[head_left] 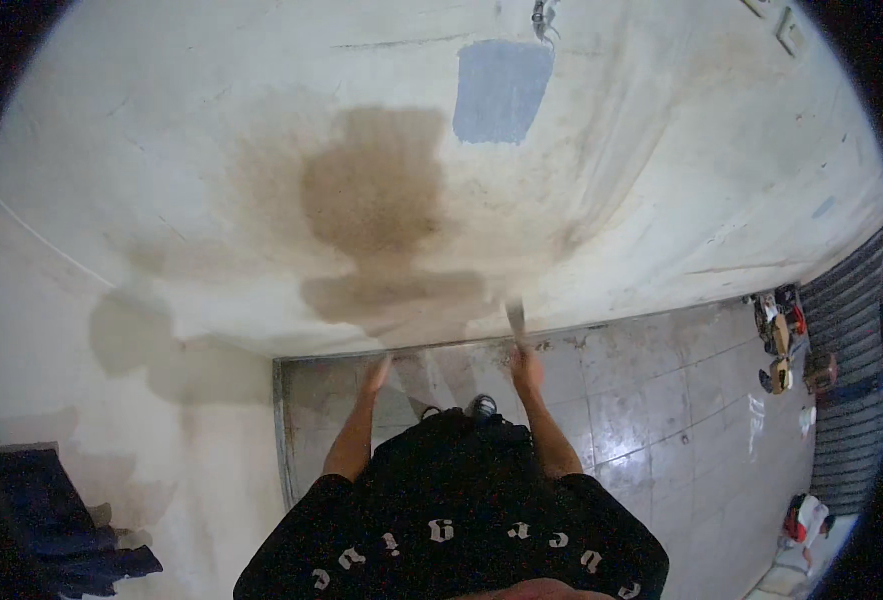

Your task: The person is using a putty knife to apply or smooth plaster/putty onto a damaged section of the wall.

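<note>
Prob. risk: the blurred flat tool [517, 316], just rt of ctr in frame, could gouge or streak the pale wall [682, 190] if it's tilted or pressed too hard, & the head-and-shoulders shadow [377, 190] at upper ctr-left may hide flaws there. R hand [527, 370], below & rt of ctr, is closed round the tool's lower end; can't tell if the tip touches the wall. L hand [377, 374], below & left of ctr, is small & blurry, so can't tell if it's spread or holding/touching anything.
</note>
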Tool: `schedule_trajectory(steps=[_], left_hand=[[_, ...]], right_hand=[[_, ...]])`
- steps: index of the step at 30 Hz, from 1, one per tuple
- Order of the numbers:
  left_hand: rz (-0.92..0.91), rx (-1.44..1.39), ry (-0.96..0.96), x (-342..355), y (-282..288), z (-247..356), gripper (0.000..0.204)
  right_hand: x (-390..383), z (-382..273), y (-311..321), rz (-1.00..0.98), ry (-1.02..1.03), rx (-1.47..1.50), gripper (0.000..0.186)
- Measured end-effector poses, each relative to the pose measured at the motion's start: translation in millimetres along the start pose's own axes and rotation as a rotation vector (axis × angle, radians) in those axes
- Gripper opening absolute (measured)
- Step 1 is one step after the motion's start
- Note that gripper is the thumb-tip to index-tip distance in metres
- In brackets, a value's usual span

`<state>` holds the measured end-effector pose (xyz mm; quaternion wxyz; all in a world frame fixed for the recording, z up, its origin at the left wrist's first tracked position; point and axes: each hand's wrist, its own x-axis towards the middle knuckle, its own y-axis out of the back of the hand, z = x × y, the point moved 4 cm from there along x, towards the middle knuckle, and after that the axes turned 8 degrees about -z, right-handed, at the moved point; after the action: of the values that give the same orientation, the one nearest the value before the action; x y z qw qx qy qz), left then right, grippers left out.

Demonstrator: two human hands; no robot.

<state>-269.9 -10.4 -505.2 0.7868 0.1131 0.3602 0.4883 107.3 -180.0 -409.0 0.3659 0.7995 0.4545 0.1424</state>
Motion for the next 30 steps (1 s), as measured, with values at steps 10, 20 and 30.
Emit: schedule_trajectory(steps=[10,20,30], left_hand=[[-0.357,0.415,0.743,-457,50,-306,0.037],[0.058,0.661,0.061,-174,-61,-146,0.025],[0.215,0.318,-0.056,-173,-82,-73,0.029]], right_hand=[[-485,320,-4,-0.735,-0.516,-0.553,0.045],[-68,156,-56,-0.007,0.164,-0.466,0.036],[-31,-116,4,-0.234,0.185,0.185,0.041]])
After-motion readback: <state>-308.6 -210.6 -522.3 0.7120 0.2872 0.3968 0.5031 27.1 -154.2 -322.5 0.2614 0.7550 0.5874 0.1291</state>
